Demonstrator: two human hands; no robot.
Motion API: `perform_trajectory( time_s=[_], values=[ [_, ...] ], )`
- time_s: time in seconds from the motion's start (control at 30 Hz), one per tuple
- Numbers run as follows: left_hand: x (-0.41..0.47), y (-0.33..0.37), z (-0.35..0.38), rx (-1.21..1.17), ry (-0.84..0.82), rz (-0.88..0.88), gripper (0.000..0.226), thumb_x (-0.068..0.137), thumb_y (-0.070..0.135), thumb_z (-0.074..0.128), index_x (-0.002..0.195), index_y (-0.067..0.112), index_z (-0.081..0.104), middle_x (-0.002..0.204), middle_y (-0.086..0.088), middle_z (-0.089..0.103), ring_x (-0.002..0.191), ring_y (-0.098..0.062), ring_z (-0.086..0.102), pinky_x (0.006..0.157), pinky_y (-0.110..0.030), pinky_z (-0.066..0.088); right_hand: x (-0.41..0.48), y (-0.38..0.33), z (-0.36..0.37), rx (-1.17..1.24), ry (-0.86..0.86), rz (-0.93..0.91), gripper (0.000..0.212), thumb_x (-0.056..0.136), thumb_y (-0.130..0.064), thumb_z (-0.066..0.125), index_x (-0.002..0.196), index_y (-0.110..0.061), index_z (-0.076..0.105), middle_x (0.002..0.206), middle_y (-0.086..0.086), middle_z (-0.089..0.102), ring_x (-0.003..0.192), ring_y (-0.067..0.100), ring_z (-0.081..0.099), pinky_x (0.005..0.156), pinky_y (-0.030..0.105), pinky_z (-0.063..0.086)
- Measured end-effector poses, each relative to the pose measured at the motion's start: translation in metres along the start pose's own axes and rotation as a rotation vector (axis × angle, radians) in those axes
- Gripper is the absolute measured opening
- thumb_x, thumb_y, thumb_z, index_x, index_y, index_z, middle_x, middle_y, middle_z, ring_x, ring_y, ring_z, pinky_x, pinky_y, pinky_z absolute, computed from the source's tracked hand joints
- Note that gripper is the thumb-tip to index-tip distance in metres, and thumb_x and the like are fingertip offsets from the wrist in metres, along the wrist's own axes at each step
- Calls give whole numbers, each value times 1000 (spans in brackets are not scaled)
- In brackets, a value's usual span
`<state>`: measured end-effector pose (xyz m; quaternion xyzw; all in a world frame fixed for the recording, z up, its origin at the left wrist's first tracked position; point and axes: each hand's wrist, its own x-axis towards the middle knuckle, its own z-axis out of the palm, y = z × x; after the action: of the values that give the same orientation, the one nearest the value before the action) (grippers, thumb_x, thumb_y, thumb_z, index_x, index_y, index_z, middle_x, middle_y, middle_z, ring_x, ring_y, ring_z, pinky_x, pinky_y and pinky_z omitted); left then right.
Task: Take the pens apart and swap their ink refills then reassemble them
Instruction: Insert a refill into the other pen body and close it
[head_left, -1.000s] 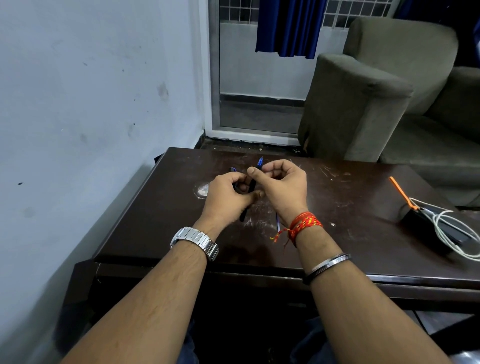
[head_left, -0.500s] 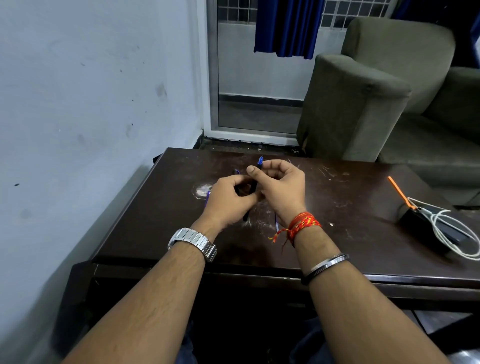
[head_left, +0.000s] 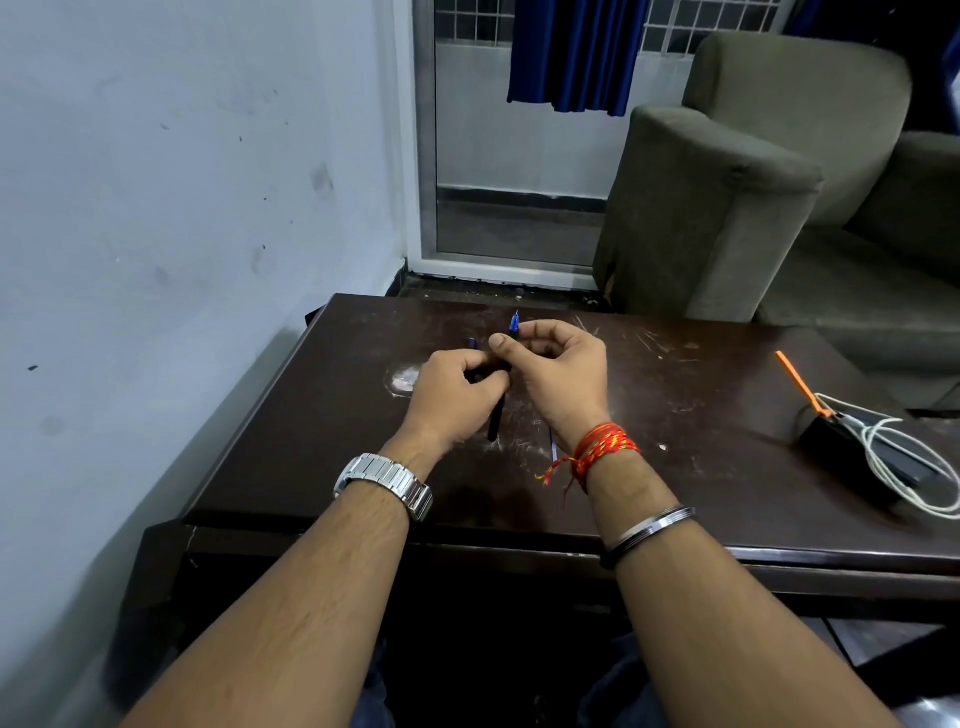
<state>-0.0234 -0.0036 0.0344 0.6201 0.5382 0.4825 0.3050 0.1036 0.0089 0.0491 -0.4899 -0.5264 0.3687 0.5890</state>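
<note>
Little is being changed since the earlier frames: the two hands are still being held together above the middle of the dark wooden desk (head_left: 701, 415), with the blue tip now being shown slightly clearer above the right fingers. The left hand (head_left: 451, 391) is being curled closed around the lower barrel of a black pen (head_left: 496, 421), whose rear end is being pointed down toward the person, just over the desk surface. The right hand (head_left: 558, 375) is being pinched, thumb against fingers, on the upper part of the same pen, where the blue tip (head_left: 514, 325) is being left sticking out beyond the fingers. A second small blue piece (head_left: 472, 343) is being partly hidden behind the left knuckles; what it is cannot be told. A thin blue refill (head_left: 554, 447) is lying on the desk just beneath the right wrist. A metal watch (head_left: 384, 486) is being worn on the left wrist, a red thread band (head_left: 602, 449) and a steel bangle (head_left: 649, 530) on the right. At the desk's right edge, a black box (head_left: 852, 457) with a white cable (head_left: 909, 467) and an orange strip (head_left: 797, 382) is being kept well apart from the hands.
</note>
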Motion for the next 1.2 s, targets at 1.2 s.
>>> perform_trajectory(
  time_s=[1.2],
  values=[
    [0, -3, -5, 31, -62, 29, 11, 86, 20, 74, 94, 24, 80, 77, 11, 75, 73, -3, 71, 62, -16, 54, -3, 4, 4, -65, -126, -34, 17, 97, -24, 61, 84, -27, 71, 88, 3, 75, 89, 20, 70, 85, 43, 57]
  ],
)
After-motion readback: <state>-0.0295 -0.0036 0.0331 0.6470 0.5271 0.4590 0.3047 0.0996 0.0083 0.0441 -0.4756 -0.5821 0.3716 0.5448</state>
